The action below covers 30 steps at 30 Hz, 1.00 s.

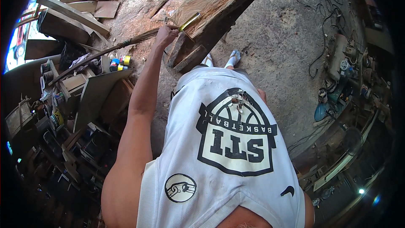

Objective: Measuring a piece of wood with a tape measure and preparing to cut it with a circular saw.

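My left arm stretches forward, and my left hand point(168, 34) is closed on a short yellow strip point(190, 22) that looks like a tape measure's blade. The strip lies over the near end of a thick wooden slab point(219, 4), which slants away to the upper right. Below the hand, a wooden block point(182, 48) and a shorter piece point(190, 59) form the slab's near end. Of my right hand point(262, 95) only a bit of skin shows past the white shirt; its fingers are hidden.
Boards and scrap wood point(71, 14) crowd the left, with small cans point(122, 62) beside a leaning panel point(95, 95). A long pole point(105, 51) slants toward my left hand. At right stand a compressor-like machine point(337, 59) and a dark cable point(324, 38) on the concrete floor point(270, 50).
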{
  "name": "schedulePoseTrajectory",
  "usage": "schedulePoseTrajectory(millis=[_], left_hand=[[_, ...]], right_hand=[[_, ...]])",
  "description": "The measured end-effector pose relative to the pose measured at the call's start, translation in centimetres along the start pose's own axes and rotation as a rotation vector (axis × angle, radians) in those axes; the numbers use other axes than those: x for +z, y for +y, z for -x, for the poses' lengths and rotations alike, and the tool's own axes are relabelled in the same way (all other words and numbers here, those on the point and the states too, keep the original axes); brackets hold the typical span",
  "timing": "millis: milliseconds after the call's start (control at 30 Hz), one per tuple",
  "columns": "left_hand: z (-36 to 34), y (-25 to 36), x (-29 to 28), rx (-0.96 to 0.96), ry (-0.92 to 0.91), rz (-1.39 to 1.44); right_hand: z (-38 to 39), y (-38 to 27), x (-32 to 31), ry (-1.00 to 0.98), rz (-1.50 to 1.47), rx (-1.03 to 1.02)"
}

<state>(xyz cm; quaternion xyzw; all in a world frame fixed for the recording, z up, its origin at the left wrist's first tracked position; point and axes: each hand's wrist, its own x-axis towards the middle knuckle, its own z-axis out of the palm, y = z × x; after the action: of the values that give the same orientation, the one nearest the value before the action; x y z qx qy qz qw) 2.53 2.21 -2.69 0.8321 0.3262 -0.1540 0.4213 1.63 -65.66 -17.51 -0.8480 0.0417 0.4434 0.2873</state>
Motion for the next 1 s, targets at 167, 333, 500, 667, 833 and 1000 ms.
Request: schedulePoseTrajectory(millis=[167,333,500,667,833,1000], left_hand=[[-0.4,-0.6,0.2,0.031,0.012,-0.039],[-0.4,-0.6,0.2,0.012,-0.003,0.027],[0.2,0.3,0.0,-0.006,0.006,0.048],[0.7,0.9,-0.4,0.010,-0.004,0.000],[0.1,-0.2,-1.0,-0.013,-0.033,-0.202],[-0.4,-1.0,0.2,0.148,-0.056,-0.024]], right_hand=[[0.0,-0.2,0.0,-0.019,0.067,-0.034],[0.1,-0.5,0.3,-0.021,0.069,-0.008],[0.2,-1.1,0.2,-0.011,0.072,0.010],[0.4,-2.3,0.3,0.017,0.070,0.021],[1.3,-4.4,1.7,0.144,0.070,0.113],[3.8,-6.0,1.7,0.155,-0.223,0.194]])
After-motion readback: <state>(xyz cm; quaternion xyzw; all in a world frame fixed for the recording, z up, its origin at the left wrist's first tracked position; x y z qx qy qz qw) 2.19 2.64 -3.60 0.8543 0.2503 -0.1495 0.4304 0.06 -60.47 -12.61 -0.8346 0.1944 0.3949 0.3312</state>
